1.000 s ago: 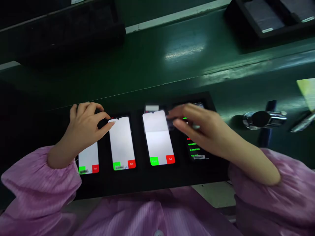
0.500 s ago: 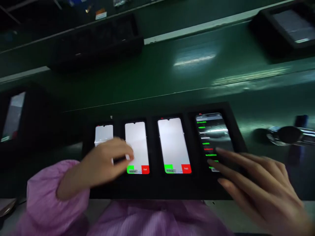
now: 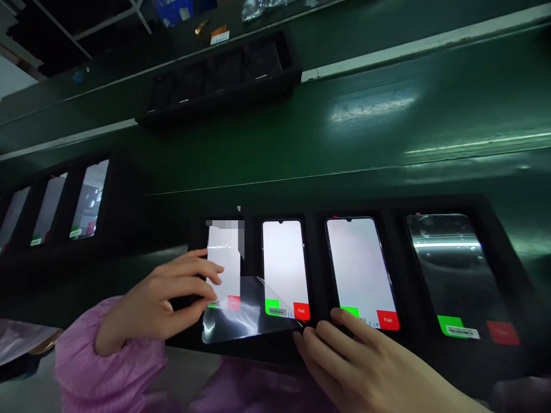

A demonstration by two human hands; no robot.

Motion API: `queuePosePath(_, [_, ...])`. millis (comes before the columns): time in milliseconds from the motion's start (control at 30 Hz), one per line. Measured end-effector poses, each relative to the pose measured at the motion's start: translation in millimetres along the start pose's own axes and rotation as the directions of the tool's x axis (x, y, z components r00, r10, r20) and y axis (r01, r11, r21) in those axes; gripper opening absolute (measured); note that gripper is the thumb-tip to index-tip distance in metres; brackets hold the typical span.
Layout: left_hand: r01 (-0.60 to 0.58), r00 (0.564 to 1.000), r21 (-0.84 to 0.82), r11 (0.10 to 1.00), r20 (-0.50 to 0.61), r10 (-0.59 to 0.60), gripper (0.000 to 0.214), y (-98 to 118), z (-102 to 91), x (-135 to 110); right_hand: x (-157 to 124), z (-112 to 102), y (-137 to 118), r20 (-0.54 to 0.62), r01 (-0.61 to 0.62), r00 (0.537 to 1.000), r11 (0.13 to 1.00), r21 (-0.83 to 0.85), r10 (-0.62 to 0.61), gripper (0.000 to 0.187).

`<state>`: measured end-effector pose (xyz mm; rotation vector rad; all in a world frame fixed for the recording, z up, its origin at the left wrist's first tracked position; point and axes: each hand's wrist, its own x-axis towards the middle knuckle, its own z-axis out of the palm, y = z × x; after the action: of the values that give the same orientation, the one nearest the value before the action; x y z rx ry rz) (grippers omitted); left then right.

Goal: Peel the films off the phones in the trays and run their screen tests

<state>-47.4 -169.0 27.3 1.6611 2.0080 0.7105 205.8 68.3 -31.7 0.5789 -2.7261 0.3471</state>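
Four phones lie in a row in a black tray [image 3: 318,246]. Three screens glow white, while the rightmost phone [image 3: 451,269] is dark with green and red boxes at its bottom. Over the leftmost phone [image 3: 226,264] is my left hand [image 3: 172,292], thumb and index pinched at the edge of a clear film [image 3: 241,321]. This film slants below the leftmost phone toward the second phone [image 3: 284,264]. Its right corner meets the pinched thumb and index of my right hand [image 3: 357,355], whose other fingers rest near the bottom of the third phone [image 3: 361,264].
Another black tray with phones [image 3: 90,201] stands at the left. A black tray with several slots [image 3: 219,74] sits farther back on the green bench [image 3: 275,143]. Small items and a blue container [image 3: 172,11] are at the far edge.
The view has shifted left. My right hand has moved from the rightmost phone to the film's corner. The rightmost screen's text list is replaced by green and red boxes. The film now shows between my hands.
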Motion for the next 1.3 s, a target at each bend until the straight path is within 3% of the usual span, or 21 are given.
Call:
queuePosePath(233, [-0.073, 0.988, 0.023, 0.997, -0.133, 0.076, 0.018, -34, 11.0, 30, 12, -3, 12, 0.031, 0.062, 0.998, 0.998, -0.028, -0.061, 0.032])
queuePosePath(367, [0.169, 0.937, 0.237, 0.957, -0.341, -0.081, 0.018, -58, 10.6, 31, 37, 8, 46, -0.01, 0.023, 1.0, 0.996, 0.082, -0.022, 0.026])
queuePosePath(433, [0.326, 0.899, 0.339, 0.882, -0.401, -0.178, 0.021, -70, 8.9, 28, 53, 12, 73, -0.058, -0.105, 0.991, 0.963, 0.247, 0.123, 0.023])
queuePosePath(500, [0.403, 0.883, 0.377, 0.834, -0.401, -0.245, 0.03, -79, 9.2, 25, 66, 13, 99, -0.05, -0.313, 0.925, 0.831, 0.46, 0.376, 0.013])
queuePosePath(567, [0.4, 0.891, 0.375, 0.836, -0.374, -0.258, 0.034, -84, 12.2, 23, 75, 8, 119, 0.022, -0.475, 0.788, 0.585, 0.657, 0.615, 0.006])
queuePosePath(633, [0.367, 0.901, 0.376, 0.851, -0.372, -0.224, 0.035, -87, 16.7, 23, 79, 1, 128, 0.09, -0.517, 0.662, 0.367, 0.773, 0.744, 0.018])
queuePosePath(700, [0.342, 0.901, 0.379, 0.86, -0.392, -0.186, 0.032, -88, 20.2, 24, 78, -6, 128, 0.099, -0.497, 0.608, 0.28, 0.821, 0.788, 0.024])
queuePosePath(800, [0.323, 0.896, 0.38, 0.867, -0.417, -0.151, 0.027, -89, 21.2, 27, 73, -11, 121, 0.067, -0.475, 0.603, 0.29, 0.831, 0.795, 0.024])
queuePosePath(1033, [0.293, 0.893, 0.346, 0.891, -0.431, -0.126, 0.015, -90, 19.1, 35, 64, -8, 108, 0.046, -0.479, 0.643, 0.354, 0.803, 0.765, 0.016])
queuePosePath(1167, [0.237, 0.887, 0.221, 0.946, -0.447, -0.118, 0.005, -74, 15.9, 32, 66, -8, 97, 0.059, -0.504, 0.66, 0.383, 0.774, 0.749, 0.012])
queuePosePath(1233, [0.198, 0.919, 0.09, 0.976, -0.363, -0.153, 0.004, -58, 11.2, 21, 65, -9, 90, 0.094, -0.54, 0.66, 0.384, 0.749, 0.745, 0.013])
queuePosePath(1300, [0.149, 0.97, -0.049, 0.988, -0.189, -0.155, 0.008, -40, 4.9, 4, 63, -10, 82, 0.139, -0.582, 0.665, 0.392, 0.713, 0.734, 0.014])
